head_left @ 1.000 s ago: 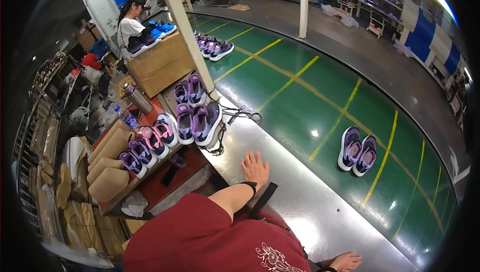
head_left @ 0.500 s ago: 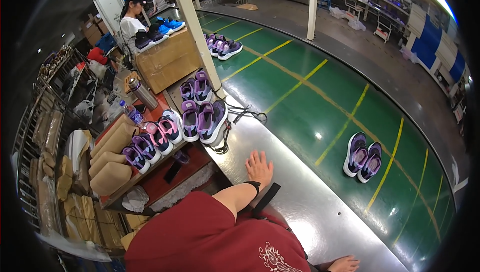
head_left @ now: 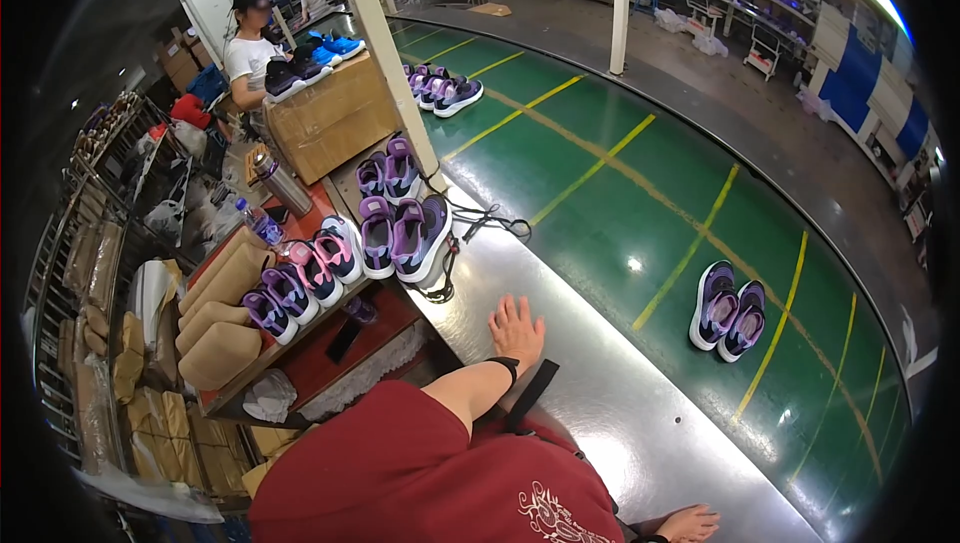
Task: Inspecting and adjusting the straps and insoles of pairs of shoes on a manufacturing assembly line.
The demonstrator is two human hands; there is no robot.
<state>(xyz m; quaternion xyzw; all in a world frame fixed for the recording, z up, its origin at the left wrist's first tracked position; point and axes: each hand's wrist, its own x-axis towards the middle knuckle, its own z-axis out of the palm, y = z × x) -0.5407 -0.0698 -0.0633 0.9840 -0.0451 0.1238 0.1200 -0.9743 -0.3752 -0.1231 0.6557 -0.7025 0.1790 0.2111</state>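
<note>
My left hand (head_left: 517, 331) lies palm down on the bare metal ledge (head_left: 590, 388), fingers spread, holding nothing. Lower down, my right hand (head_left: 690, 524) rests on the same ledge near the bottom of the picture, its fingers stretched out and nothing in them. Beyond the left hand, purple and black sneakers (head_left: 422, 238) stand at the ledge's corner beside a dark cord (head_left: 490, 220). A pair of purple and dark sneakers (head_left: 717, 308) sits on the green conveyor belt (head_left: 590, 233), apart from both hands.
To the left, a red-topped shelf (head_left: 215, 268) carries pink and purple sneakers (head_left: 318, 268), tan foot-shaped forms (head_left: 215, 348), a water bottle (head_left: 262, 225) and a steel flask (head_left: 282, 183). A white post (head_left: 385, 53) rises beside a cardboard box (head_left: 330, 118) with shoes on it. Behind stands a co-worker (head_left: 250, 58).
The co-worker behind the box has turned their head and body toward this side, and an arm now shows beside the box. My hands stay almost where they were.
</note>
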